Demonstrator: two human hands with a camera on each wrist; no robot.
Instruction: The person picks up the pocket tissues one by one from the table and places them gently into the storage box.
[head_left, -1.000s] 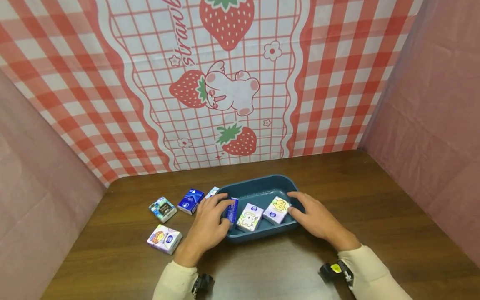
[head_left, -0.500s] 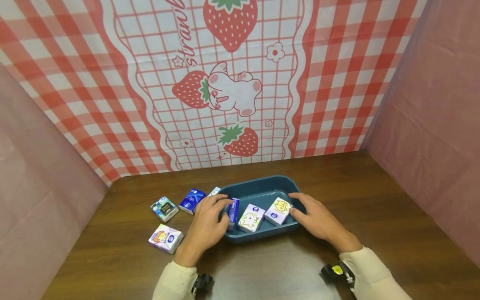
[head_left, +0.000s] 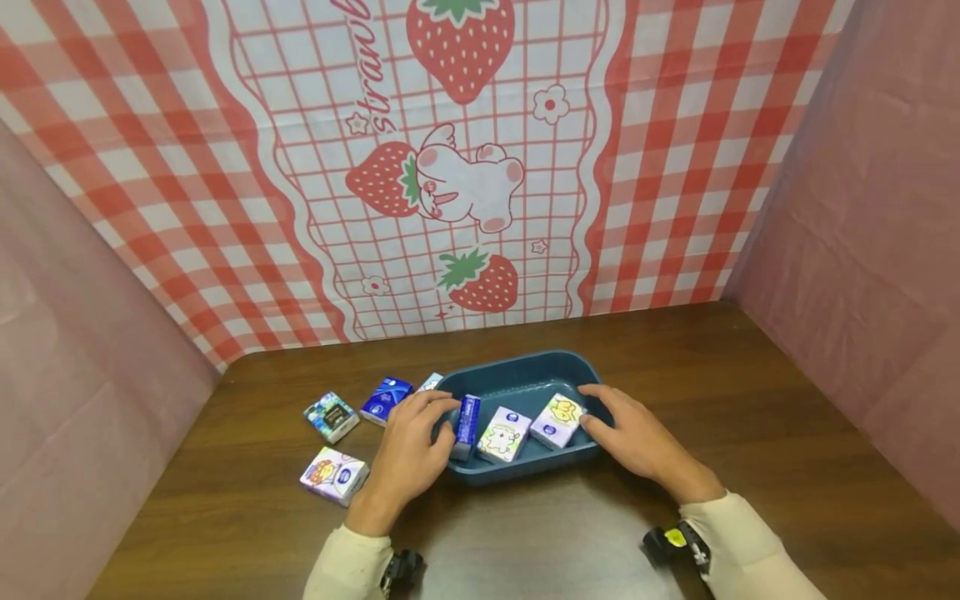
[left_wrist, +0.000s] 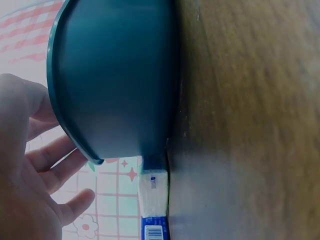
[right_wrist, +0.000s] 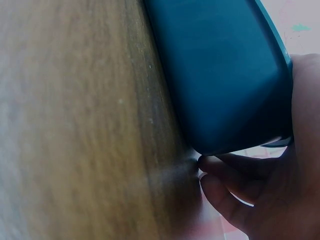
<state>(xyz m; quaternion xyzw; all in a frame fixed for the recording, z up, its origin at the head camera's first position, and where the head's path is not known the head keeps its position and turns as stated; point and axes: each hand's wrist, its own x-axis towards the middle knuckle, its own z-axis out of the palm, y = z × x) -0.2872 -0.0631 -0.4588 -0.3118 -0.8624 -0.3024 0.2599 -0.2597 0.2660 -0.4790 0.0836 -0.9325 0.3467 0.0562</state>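
Note:
A dark blue-green plastic basin (head_left: pixel 517 377) stands on the table. My left hand (head_left: pixel 408 446) reaches over its left end with loosely bent fingers, fingertips close beside a blue tissue pack (head_left: pixel 467 427) on its narrow side in the basin. My right hand (head_left: pixel 637 437) grips the basin's right end, with thumb and index finger over the rim; in the right wrist view its other fingers (right_wrist: pixel 225 200) lie by the outer wall. Beside that thumb is a tissue pack with a yellow drawing (head_left: pixel 557 421). A tissue pack with a white drawing (head_left: pixel 503 434) lies in the middle.
Left of the basin lie a blue pack (head_left: pixel 386 400), a dark patterned pack (head_left: pixel 331 416) and a pack with a red-and-yellow cartoon (head_left: pixel 334 476). A light blue pack (head_left: pixel 431 382) is partly hidden behind the basin's left end. A strawberry-print cloth (head_left: pixel 465 200) hangs behind.
My left hand has drawn slightly left, away from the blue pack, exposing more of it in the basin. My right hand has kept its place on the basin. The head view has shifted slightly.

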